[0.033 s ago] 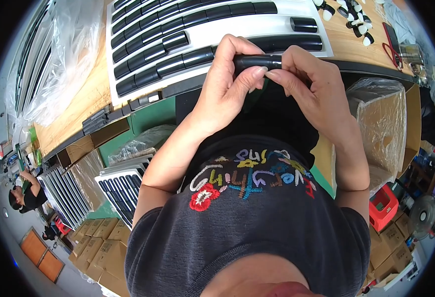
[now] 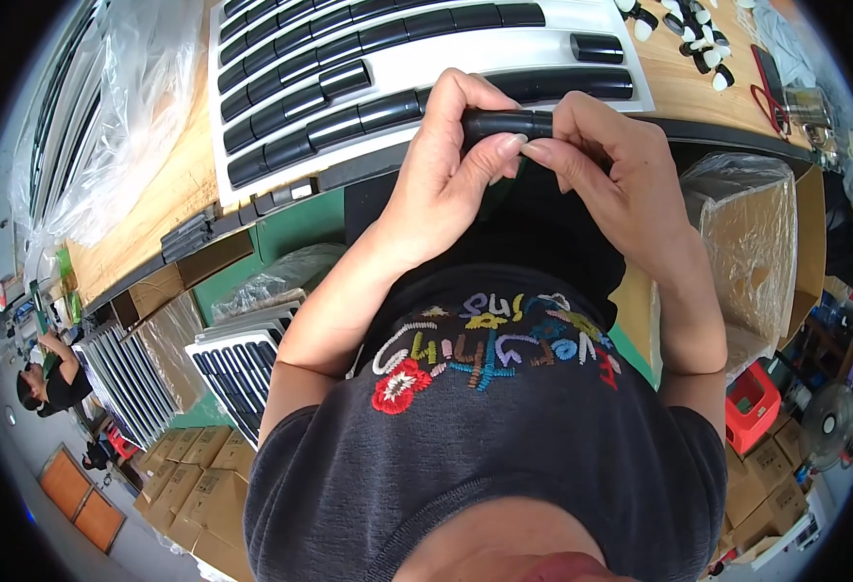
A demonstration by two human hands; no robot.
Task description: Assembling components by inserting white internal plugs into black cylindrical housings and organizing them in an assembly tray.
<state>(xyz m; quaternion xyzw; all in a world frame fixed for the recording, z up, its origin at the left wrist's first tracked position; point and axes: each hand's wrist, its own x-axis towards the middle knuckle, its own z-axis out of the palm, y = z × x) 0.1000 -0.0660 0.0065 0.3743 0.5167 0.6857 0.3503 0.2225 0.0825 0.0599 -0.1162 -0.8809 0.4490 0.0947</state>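
Note:
My left hand (image 2: 446, 165) and my right hand (image 2: 606, 170) meet over the near edge of a wooden workbench (image 2: 145, 213). Between them they grip a short glossy black bar (image 2: 509, 123), with fingers pinching it from both ends. Just beyond it lies a white grille panel (image 2: 271, 160) fitted with rows of similar black bars; a few slots in its near rows look bare. Several loose black strips (image 2: 223, 223) lie along the bench edge to the left.
Plastic-wrapped grilles (image 2: 106, 107) are stacked at the bench's left. Small black and white parts (image 2: 698, 39) and a red-handled tool (image 2: 771, 82) lie at top right. A bag-lined cardboard box (image 2: 747, 242), a red crate (image 2: 752, 407), more grilles (image 2: 242, 369) and boxes (image 2: 194, 466) stand below. Another person (image 2: 48, 378) works at far left.

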